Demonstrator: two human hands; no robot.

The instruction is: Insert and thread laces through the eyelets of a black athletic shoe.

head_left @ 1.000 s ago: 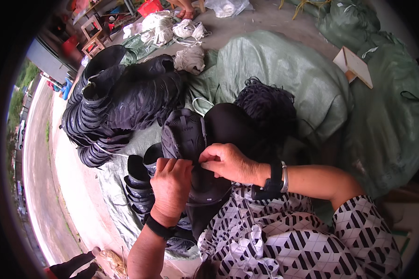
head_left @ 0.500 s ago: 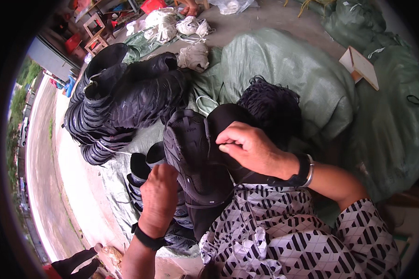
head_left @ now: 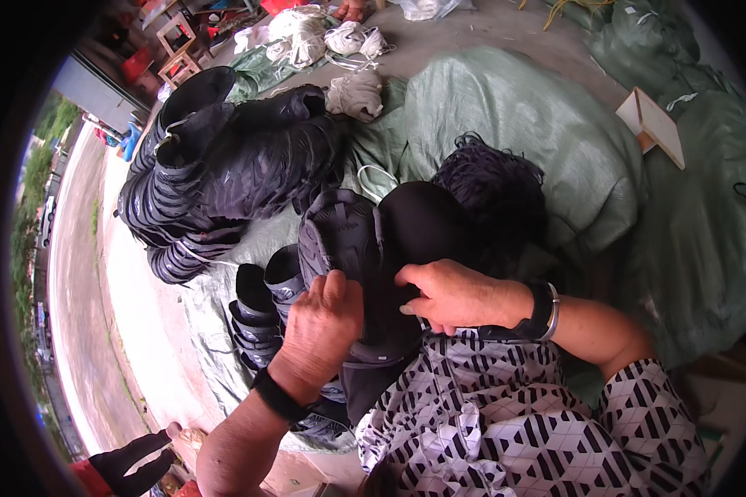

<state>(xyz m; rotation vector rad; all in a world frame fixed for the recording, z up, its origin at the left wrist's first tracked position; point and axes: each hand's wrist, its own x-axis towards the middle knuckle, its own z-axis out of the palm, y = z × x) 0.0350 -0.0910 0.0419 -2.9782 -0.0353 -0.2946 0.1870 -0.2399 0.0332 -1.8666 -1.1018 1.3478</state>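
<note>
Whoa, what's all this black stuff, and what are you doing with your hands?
A person is working on a dark shoe that lies across their lap. The left hand is curled over it, and the right hand is just to the right, fingers bent; whether either pinches a lace is too hard to see. A bundle of dark cords lies past the knee, and a big pile of dark shoe pieces is up on the left.

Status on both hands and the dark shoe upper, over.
Left hand over dark shoe upper, fingers curled. Right hand at its right edge, grip unclear. Upper partly hidden by left hand. Dark cord bundle beyond, clear of both.
</note>
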